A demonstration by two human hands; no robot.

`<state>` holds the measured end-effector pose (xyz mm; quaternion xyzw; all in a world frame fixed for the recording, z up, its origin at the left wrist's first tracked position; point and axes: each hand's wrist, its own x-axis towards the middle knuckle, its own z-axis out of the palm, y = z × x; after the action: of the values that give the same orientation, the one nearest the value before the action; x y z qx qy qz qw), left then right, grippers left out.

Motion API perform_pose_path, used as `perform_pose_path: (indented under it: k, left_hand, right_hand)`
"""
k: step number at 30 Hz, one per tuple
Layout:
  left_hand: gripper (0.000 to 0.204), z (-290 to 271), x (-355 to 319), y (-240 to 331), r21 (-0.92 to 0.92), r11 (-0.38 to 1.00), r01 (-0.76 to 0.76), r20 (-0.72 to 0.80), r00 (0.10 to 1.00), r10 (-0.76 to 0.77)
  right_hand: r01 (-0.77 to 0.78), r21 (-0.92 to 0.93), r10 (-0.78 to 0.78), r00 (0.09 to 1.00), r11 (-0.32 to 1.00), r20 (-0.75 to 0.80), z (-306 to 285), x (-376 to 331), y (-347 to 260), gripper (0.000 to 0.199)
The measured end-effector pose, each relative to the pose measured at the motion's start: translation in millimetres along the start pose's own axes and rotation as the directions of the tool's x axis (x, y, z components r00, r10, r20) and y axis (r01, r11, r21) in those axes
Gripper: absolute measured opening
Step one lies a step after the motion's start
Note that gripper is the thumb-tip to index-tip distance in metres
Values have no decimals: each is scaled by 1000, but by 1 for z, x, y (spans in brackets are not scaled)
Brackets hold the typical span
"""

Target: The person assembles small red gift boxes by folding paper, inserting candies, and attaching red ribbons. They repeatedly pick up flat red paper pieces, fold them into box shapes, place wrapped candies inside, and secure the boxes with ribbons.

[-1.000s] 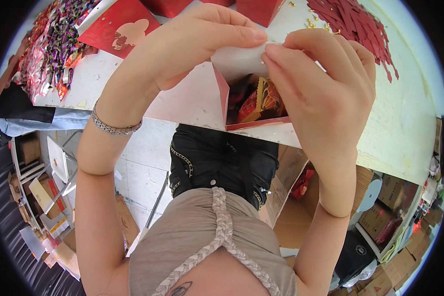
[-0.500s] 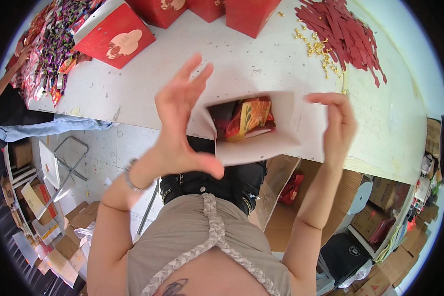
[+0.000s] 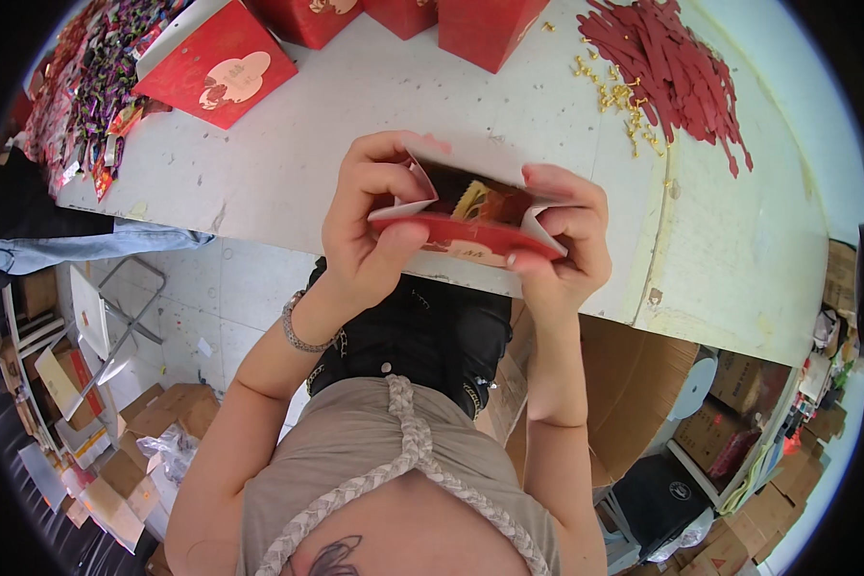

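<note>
1. Far left of and beyond the red paper box with pale inner walls point(image 3: 466, 237), we see a heap of shiny multicoloured wrapped sweets point(image 3: 91, 106), probably gathered there to leave working room.
2. Nearer the box, beyond its left side, a tapered red card box with a pale emblem point(image 3: 223, 79) stands apart, perhaps to keep it out of our way.
3. At the box's left side, our left hand point(image 3: 367, 226) pinches the creased wall, thumb on the near face, fingers curled behind, apparently to press the fold inward.
4. The box sits between our hands, over the table's near edge, mouth towards us; a gold-and-red packet point(image 3: 480, 202) lies inside.
5. At its right side, our right hand point(image 3: 566, 235) pinches likewise, seemingly balancing the squeeze.
6. Beyond its right side we find small gold metal fasteners point(image 3: 626, 101), then flat dark-red strips point(image 3: 658, 72), probably heaped separately for easy picking.
</note>
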<state>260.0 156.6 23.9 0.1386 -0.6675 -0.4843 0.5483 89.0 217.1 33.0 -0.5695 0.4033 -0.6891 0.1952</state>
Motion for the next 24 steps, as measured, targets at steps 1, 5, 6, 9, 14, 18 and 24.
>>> perform_pose_path:
  k: [1, 5, 6, 9, 14, 18, 24]
  left_hand:
    - [16, 8, 5, 2, -34, 998, 52, -106, 993, -56]
    - [14, 6, 16, 0, -18, 980, 199, -219, 955, -198]
    - [14, 7, 20, 0, -21, 973, 228, -204, 952, -228]
    - [17, 12, 38, 5, -48, 957, 285, -208, 934, -289]
    - [21, 14, 56, 10, -239, 857, 456, -105, 866, -490]
    - [22, 3, 57, 8, -88, 864, 495, 53, 869, -492]
    - [11, 6, 61, 1, -52, 921, 387, -1, 922, -388]
  right_hand:
    - [46, -59, -49, 998, 997, -44, 3, -1, 5, 27]
    - [-64, -157, 35, 983, 985, -180, 12, -4, 5, 18]
    - [-103, -190, 64, 978, 976, -198, 13, -4, 5, 19]
    - [-118, 153, 165, 923, 981, -347, 25, 2, 7, 30]
    - [-396, 220, 437, 878, 892, -194, 21, 18, -3, 26]
    - [-250, 239, 294, 940, 939, -173, 20, 17, 5, 21]
    - [-348, 262, 398, 902, 900, -168, 20, 25, 5, 16]
